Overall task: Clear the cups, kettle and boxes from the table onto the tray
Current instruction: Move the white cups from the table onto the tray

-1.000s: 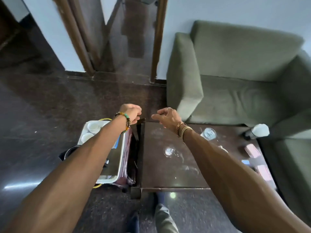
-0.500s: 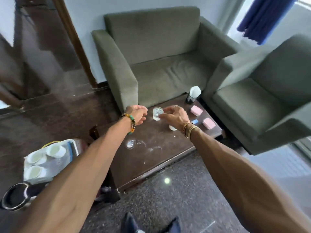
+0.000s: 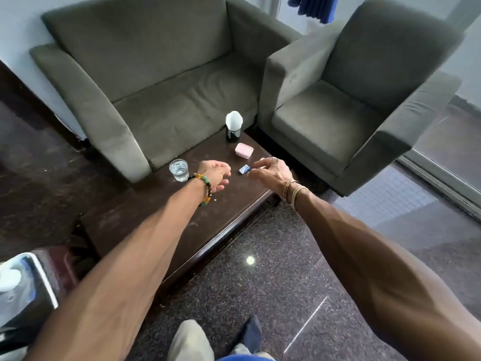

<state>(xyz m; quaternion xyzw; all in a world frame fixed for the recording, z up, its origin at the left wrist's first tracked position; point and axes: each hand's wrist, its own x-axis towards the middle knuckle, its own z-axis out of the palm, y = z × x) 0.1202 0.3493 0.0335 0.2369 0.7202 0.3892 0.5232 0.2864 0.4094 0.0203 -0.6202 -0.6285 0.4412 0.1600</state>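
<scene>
Boxes are what I see closest to the hands: a small blue box (image 3: 244, 169) lies on the dark table (image 3: 156, 225) just at the fingertips of the right hand (image 3: 270, 173), and a pink box (image 3: 244, 150) sits a little beyond that hand, apart from the blue one. The right hand hovers palm down with its fingers loosely bent and spread; I cannot tell whether the tips touch the blue box, and they are not closed round it. The left hand (image 3: 214, 175) hangs over the table beside the right, the 2 hands near each other but not touching, its fingers loosely curled with nothing in them. A glass of water (image 3: 178, 170) stands upright just to the left of the left hand, close to its wrist. Past the pink box, further from both hands, a black holder (image 3: 233, 132) stands upright with white paper sticking out of its top. Well behind my left forearm, low at the left edge of view, I see the tray (image 3: 43, 277) with 1 white cup (image 3: 9, 280) on it. A beaded bracelet (image 3: 205, 187) circles the left wrist, thin bangles (image 3: 292, 191) the right.
</scene>
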